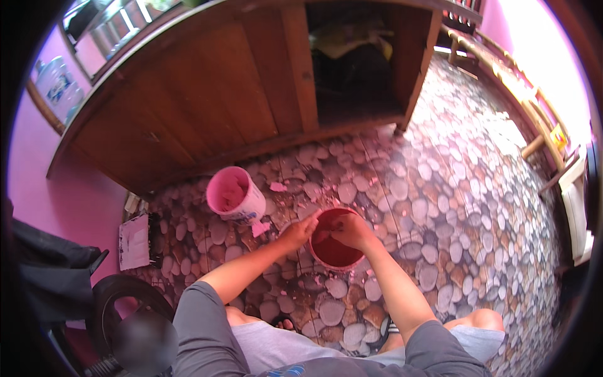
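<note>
A round red bucket (331,254) stands on the floor in front of me, its inside dark red. My left hand (303,231) is at the bucket's left rim, its fingers lying along the edge and gripping it. Over the bucket's mouth, my right hand (353,232) reaches in with its fingers bent and closed. Some pale pink matter shows below those fingertips; what exactly they hold is too small to tell. To the left, a pink-white pail (251,204) leans slightly in view, with pink lumps (231,196) inside.
Pink scraps (260,229) lie around the pail on the pebble-patterned floor (433,251). A wooden cabinet (207,88) with one open compartment spans the far side. At left are a paint-smeared white board (134,242) and a black wheel (125,295); a bamboo bench (512,88) stands right.
</note>
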Available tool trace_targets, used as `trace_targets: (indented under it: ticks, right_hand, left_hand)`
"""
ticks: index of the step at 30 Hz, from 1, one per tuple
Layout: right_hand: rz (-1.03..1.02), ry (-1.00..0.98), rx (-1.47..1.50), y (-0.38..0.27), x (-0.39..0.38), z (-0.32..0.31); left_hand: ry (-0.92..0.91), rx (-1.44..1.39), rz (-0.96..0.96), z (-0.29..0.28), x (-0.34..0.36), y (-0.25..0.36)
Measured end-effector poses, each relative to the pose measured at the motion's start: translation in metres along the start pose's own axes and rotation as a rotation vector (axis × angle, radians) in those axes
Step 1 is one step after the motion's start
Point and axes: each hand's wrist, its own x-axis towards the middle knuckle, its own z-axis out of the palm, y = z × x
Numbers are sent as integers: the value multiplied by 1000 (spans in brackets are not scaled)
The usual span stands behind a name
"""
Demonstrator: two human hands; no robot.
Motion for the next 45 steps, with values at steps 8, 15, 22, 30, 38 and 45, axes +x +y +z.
trace_targets:
  ticks: [8,15,22,30,38,45]
  right_hand:
    - [382,-95,530,27,-16,33]
    - [581,151,530,-16,-4,14]
    - [258,156,142,-19,-4,38]
    - [141,145,99,1,-18,65]
    - [363,53,276,-28,0,7]
    - [118,-88,178,-17,0,13]
  left_hand:
    - [-54,-58,-173,13,-10,1]
    - [17,-173,-187,10,-22,5]
    - [113,-164,-232,24,-20,-9]
    - [320,-40,-163,41,-13,7]
    - [217,-14,-46,25,-4,-20]
    - [149,15,-38,19,1,-23]
